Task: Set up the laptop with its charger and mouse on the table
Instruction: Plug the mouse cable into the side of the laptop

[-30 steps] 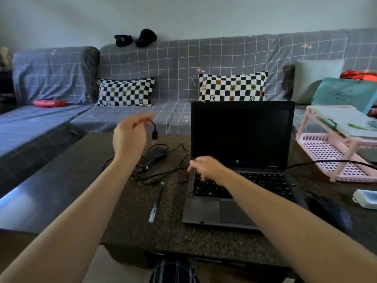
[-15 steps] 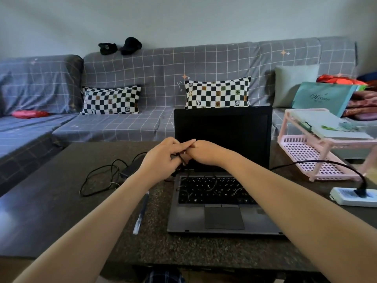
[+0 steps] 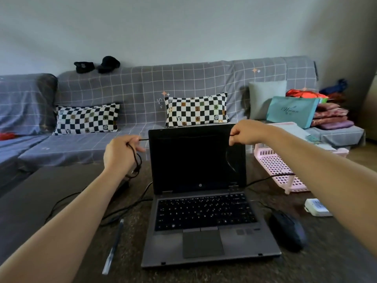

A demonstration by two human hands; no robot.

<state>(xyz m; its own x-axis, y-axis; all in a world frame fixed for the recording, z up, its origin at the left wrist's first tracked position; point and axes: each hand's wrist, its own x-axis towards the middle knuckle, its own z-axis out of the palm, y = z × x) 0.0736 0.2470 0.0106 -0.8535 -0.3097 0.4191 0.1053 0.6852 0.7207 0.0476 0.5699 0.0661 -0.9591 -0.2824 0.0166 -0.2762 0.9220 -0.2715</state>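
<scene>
An open grey laptop (image 3: 204, 217) with a dark screen stands on the dark table (image 3: 40, 201). A black mouse (image 3: 287, 229) lies right of it. My left hand (image 3: 120, 154), raised left of the screen, grips a looped bundle of thin black cable (image 3: 136, 160) with a plug dangling below. My right hand (image 3: 246, 132) pinches the same cable at the screen's top right corner, so the cable runs taut across the screen. The black charger brick (image 3: 122, 187) lies behind my left forearm, with its wires spread over the table.
A pen (image 3: 113, 246) lies left of the laptop. A pink plastic rack (image 3: 273, 162) and a white power strip (image 3: 318, 208) stand at the right. A black cord (image 3: 265, 178) runs from behind the laptop toward them. A grey sofa with checkered cushions is behind the table.
My hands were together in front of the screen; now they have pulled apart, left and right, stretching the thin cable between them. The mouse has come into view.
</scene>
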